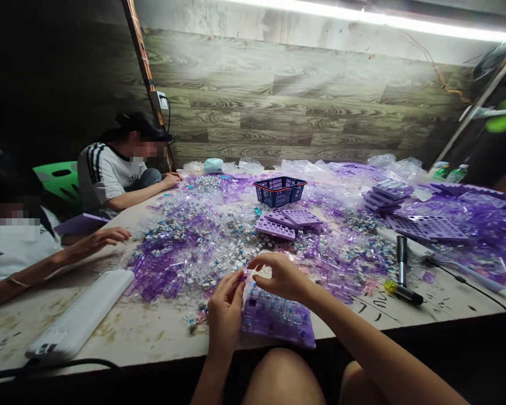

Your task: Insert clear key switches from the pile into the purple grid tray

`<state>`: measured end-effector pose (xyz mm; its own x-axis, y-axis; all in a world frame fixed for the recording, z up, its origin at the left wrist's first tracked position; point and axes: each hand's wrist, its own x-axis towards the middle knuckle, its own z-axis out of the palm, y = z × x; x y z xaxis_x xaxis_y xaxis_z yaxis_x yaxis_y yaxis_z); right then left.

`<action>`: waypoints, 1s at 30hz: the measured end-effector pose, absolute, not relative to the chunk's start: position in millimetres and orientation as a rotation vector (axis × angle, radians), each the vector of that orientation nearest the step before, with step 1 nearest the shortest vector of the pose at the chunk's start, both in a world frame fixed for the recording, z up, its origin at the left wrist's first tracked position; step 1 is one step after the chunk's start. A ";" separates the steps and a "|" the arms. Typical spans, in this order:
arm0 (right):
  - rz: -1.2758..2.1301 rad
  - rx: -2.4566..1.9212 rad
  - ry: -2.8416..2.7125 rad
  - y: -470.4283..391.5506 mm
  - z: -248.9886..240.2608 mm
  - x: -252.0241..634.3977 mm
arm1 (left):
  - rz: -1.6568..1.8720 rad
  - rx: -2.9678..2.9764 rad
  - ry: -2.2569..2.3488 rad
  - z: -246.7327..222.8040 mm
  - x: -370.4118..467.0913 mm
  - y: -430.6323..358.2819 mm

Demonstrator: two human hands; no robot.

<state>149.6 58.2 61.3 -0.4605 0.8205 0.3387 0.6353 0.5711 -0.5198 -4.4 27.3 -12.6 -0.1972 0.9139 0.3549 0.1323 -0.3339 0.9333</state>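
Note:
A purple keyboard plate (274,329) lies near the table's front edge, with several clear, blue-tinted key switches (283,305) set in it. My left hand (224,306) is at the plate's left side, its thumb and fingers pinched on a small purple piece (245,274). What this piece is exactly is too small to make out. Above the plate's far edge, my right hand (282,275) arches with bent fingers close to the left fingertips. A gap shows between its thumb and fingers, and nothing is visible in it.
Loose switches and purple clear pieces (164,270) cover the table. Stacked purple plates (287,221) and a dark basket (279,192) stand beyond my hands. A hammer (402,264) lies right; a white power strip (82,312) lies left. Two people sit left, one reaching a hand (99,242) over the table.

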 end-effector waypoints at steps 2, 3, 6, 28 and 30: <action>0.497 -1.062 -2.217 57.8 57.7 150.9 | 1.585 1.489 1.266 -9.9 -2.6 27.7; 0.510 -1.052 -2.218 57.3 55.6 151.2 | 1.589 1.513 1.267 -8.6 -1.5 27.9; 0.491 -1.076 -2.232 55.8 49.4 152.1 | 1.594 1.583 1.269 -6.1 2.1 28.8; 0.408 -1.306 -2.240 52.8 36.8 160.9 | 1.463 2.085 1.422 -8.8 7.1 23.4; 0.414 -1.291 -2.233 53.7 35.4 161.6 | 1.460 2.097 1.431 -8.9 6.2 23.6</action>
